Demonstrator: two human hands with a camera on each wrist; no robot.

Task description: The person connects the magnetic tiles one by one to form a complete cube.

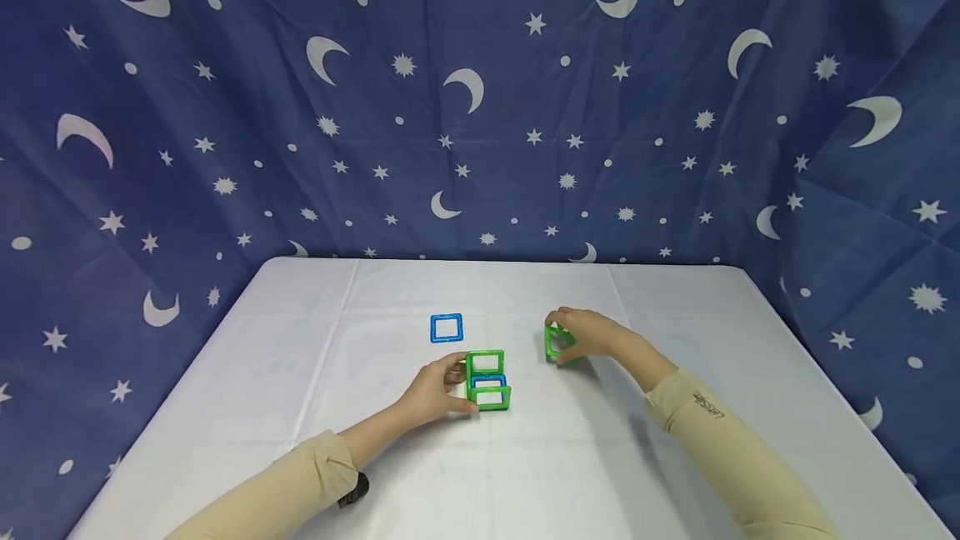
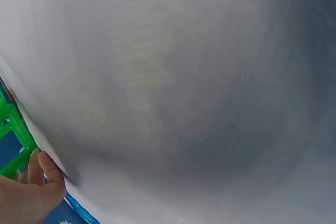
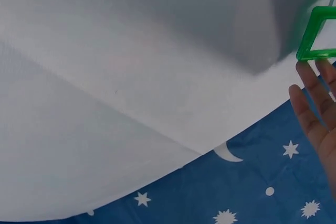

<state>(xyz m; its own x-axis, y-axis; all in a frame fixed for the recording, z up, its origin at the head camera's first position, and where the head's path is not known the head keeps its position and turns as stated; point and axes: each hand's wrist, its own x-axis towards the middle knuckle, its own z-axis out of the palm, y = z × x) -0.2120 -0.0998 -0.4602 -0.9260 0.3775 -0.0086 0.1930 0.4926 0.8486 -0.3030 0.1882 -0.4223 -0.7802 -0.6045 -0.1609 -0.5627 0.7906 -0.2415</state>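
Note:
My left hand (image 1: pixel 433 391) holds the left side of a small structure of square magnetic tiles, its thumb by the near corner and its fingers at the back. Green open-frame tiles (image 1: pixel 495 406) stand up around a blue one (image 1: pixel 487 377) at the bottom. To the right, my right hand (image 1: pixel 591 333) grips a green square magnetic tile (image 1: pixel 550 344) by its edges, apart from the structure. The right wrist view shows fingertips against this green tile (image 3: pixel 310 32). In the left wrist view, thumb and finger pinch a green frame edge (image 2: pixel 20 129).
A loose blue square tile (image 1: pixel 447 340) lies flat behind the structure, slightly left. The white cloth-covered table (image 1: pixel 225 390) has fold lines. A blue curtain (image 1: pixel 510 98) with moons and stars hangs behind and at both sides.

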